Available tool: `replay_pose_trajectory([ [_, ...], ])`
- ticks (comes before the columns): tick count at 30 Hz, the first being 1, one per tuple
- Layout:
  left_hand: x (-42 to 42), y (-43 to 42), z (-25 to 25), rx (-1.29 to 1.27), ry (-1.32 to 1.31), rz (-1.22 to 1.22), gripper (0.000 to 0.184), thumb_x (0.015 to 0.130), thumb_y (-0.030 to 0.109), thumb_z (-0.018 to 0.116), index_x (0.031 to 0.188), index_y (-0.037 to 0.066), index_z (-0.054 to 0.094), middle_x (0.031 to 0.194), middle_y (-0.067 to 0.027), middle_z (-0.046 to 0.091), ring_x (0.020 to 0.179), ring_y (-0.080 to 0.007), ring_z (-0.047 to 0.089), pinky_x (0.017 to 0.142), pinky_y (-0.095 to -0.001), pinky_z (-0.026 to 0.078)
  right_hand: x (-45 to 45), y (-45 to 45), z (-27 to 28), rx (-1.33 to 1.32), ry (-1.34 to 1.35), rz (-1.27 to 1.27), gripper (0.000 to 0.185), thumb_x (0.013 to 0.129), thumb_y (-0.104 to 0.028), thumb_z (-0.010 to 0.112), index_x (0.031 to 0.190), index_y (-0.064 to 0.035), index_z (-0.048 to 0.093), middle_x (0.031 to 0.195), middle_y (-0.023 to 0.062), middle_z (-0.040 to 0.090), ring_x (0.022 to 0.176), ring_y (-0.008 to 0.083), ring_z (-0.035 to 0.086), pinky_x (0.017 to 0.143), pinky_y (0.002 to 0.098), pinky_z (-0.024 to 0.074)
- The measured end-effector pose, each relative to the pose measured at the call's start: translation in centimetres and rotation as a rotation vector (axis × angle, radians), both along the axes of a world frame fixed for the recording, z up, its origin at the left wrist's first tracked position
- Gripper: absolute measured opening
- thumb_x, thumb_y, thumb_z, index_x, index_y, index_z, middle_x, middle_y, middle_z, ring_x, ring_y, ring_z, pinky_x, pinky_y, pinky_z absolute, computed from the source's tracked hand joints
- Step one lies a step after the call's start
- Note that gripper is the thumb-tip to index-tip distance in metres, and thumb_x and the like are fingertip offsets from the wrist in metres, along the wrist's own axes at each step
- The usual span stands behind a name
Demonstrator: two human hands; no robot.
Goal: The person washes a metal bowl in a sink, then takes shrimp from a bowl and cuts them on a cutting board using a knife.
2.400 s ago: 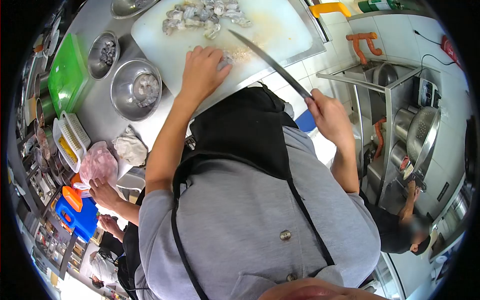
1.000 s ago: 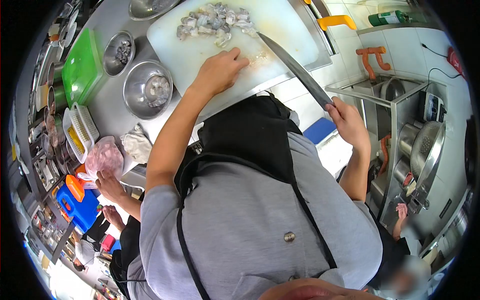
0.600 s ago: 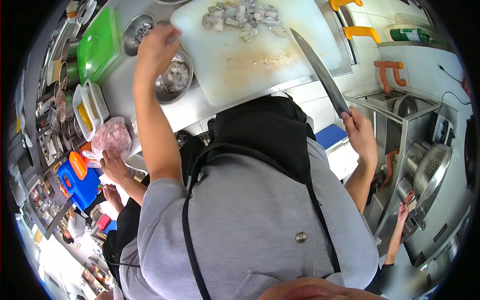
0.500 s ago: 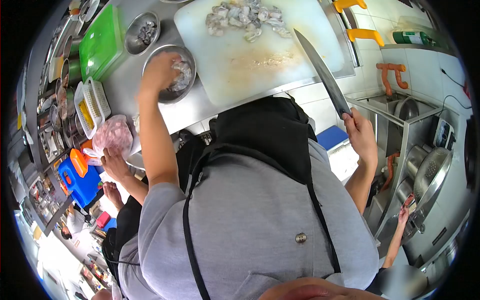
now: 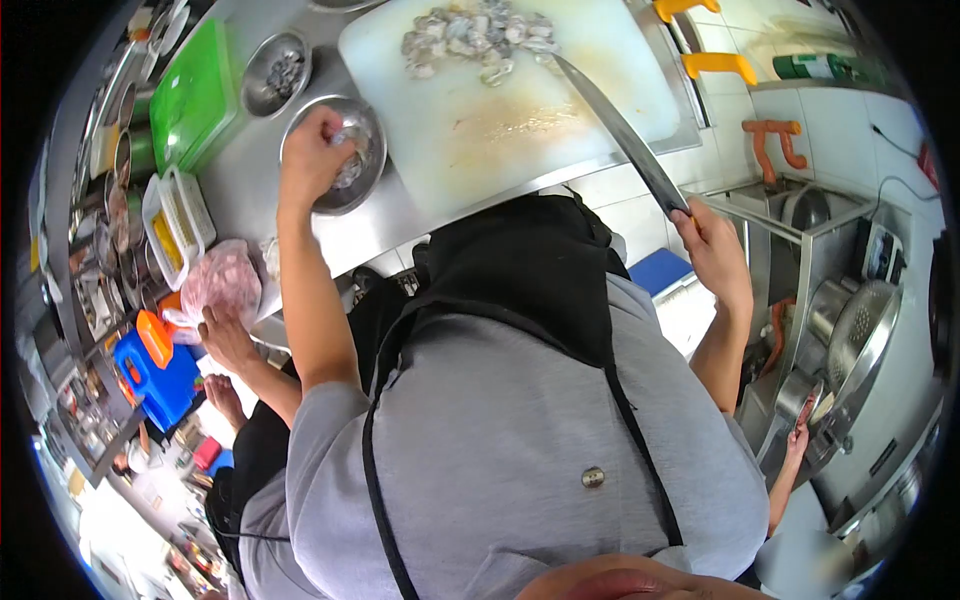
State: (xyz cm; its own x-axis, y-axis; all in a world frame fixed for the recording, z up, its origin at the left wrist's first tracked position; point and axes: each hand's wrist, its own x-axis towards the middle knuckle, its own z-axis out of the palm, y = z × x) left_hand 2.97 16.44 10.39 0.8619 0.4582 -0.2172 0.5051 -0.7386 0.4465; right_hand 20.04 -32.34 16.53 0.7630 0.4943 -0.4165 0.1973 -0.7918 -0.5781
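My left hand is over the larger steel bowl, its fingers pinched on a greyish piece of shrimp beside the shrimp in the bowl. My right hand grips a long knife by its handle; the blade points up and left, its tip over the white cutting board. A heap of grey, peeled shrimp lies at the board's far side, with wet brownish residue nearer me. A smaller steel bowl with dark grey pieces stands beyond the larger one.
A green lid, white baskets and a bag of pink meat are at the left. Another person's hand touches the bag. Yellow handles stick out beyond the board. At the right, another person's hand is near steel pots.
My left hand has left the cutting board, moved left to the larger bowl, dipped in and risen slightly. The knife stays in my right hand. The view has shifted.
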Motion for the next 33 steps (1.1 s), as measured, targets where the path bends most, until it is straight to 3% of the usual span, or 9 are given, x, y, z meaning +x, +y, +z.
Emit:
replay_pose_trajectory([
  [2, 0.9, -1.2, 2.1, -0.153, -0.291, 0.159, 0.033, 0.075, 0.010, 0.078, 0.107, 0.004, 0.070, 0.078, -0.0040, 0.058, 0.072, -0.0170, 0.057, 0.067, -0.0317, 0.048, -0.4, -0.2, 0.2, -0.016, -0.010, -0.012, 0.027, 0.101, -0.023, 0.059, 0.089, 0.0002, 0.053, 0.061, 0.0209, 0.049, 0.055, 0.0365, 0.044, 0.055, 0.0444, 0.0367],
  [5, 4.1, -4.9, 4.9, -0.265, -0.400, 0.173, 0.041, 0.079, 0.009, 0.077, 0.120, 0.005, 0.068, 0.080, -0.0009, 0.054, 0.075, -0.0114, 0.052, 0.068, -0.0274, 0.046, -0.6, -0.4, 0.0, 0.002, -0.002, -0.018, 0.025, 0.100, -0.022, 0.060, 0.089, -0.0004, 0.054, 0.061, 0.0214, 0.048, 0.057, 0.0393, 0.044, 0.056, 0.0468, 0.0359],
  [8, 8.3, -9.5, 2.7, -0.435, -0.535, 0.081, 0.043, 0.081, 0.010, 0.077, 0.123, 0.006, 0.067, 0.085, -0.0037, 0.060, 0.075, -0.0146, 0.056, 0.067, -0.0291, 0.048, -1.0, -0.5, -0.7, 0.043, -0.020, -0.027, 0.026, 0.100, -0.023, 0.060, 0.089, 0.0001, 0.054, 0.060, 0.0215, 0.048, 0.056, 0.0397, 0.045, 0.055, 0.0473, 0.0358],
  [11, 10.1, -14.0, -0.7, -0.321, -0.678, -0.134, 0.039, 0.081, 0.009, 0.076, 0.119, 0.007, 0.069, 0.095, -0.0068, 0.064, 0.085, -0.0211, 0.061, 0.075, -0.0338, 0.049, -1.3, -0.2, -0.2, 0.025, -0.037, -0.016, 0.027, 0.100, -0.022, 0.060, 0.088, 0.0009, 0.053, 0.060, 0.0218, 0.049, 0.057, 0.0413, 0.047, 0.055, 0.0477, 0.0361],
  [13, 9.7, -15.4, -3.3, 0.112, -0.552, -0.610, 0.034, 0.080, 0.011, 0.075, 0.113, 0.010, 0.070, 0.104, -0.0098, 0.065, 0.101, -0.0288, 0.059, 0.087, -0.0411, 0.045, -1.7, -0.3, 0.1, 0.021, -0.038, -0.020, 0.027, 0.100, -0.022, 0.061, 0.087, 0.0010, 0.052, 0.060, 0.0221, 0.050, 0.057, 0.0421, 0.048, 0.055, 0.0479, 0.0362],
  [16, 7.9, -17.5, -3.5, 0.071, -0.491, -0.547, 0.029, 0.078, 0.013, 0.073, 0.107, 0.010, 0.070, 0.104, -0.0095, 0.062, 0.108, -0.0309, 0.054, 0.091, -0.0449, 0.041, -2.4, -0.5, 0.2, -0.004, -0.031, -0.022, 0.027, 0.099, -0.020, 0.061, 0.084, 0.0009, 0.051, 0.063, 0.0226, 0.053, 0.059, 0.0444, 0.051, 0.056, 0.0489, 0.0371],
  [22, 9.2, -19.7, -3.8, 0.149, -0.414, -0.327, 0.029, 0.079, 0.014, 0.074, 0.106, 0.007, 0.070, 0.104, -0.0093, 0.066, 0.103, -0.0321, 0.056, 0.090, -0.0449, 0.042, -2.9, -0.5, 1.4, -0.178, -0.229, 0.180, 0.021, 0.099, -0.022, 0.058, 0.090, -0.0034, 0.055, 0.072, 0.0193, 0.063, 0.072, 0.0437, 0.062, 0.064, 0.0524, 0.0460],
  [28, 9.5, -19.8, -4.6, 0.150, -0.605, -0.349, 0.013, 0.077, 0.011, 0.071, 0.089, 0.008, 0.071, 0.093, -0.0054, 0.065, 0.097, -0.0290, 0.055, 0.084, -0.0435, 0.041, -0.9, -1.0, 2.7, -0.271, -0.328, 0.356, 0.017, 0.098, -0.022, 0.060, 0.093, -0.0060, 0.057, 0.075, 0.0171, 0.065, 0.071, 0.0420, 0.065, 0.064, 0.0525, 0.0497],
  [33, 9.2, -20.2, -4.6, 0.208, -0.590, -0.342, 0.013, 0.076, 0.009, 0.070, 0.088, 0.008, 0.071, 0.094, -0.0040, 0.065, 0.098, -0.0281, 0.055, 0.084, -0.0437, 0.041, 0.9, -0.3, 3.6, -0.340, -0.371, 0.453, 0.015, 0.098, -0.021, 0.059, 0.096, -0.0060, 0.056, 0.076, 0.0181, 0.065, 0.073, 0.0421, 0.065, 0.062, 0.0529, 0.0492],
])
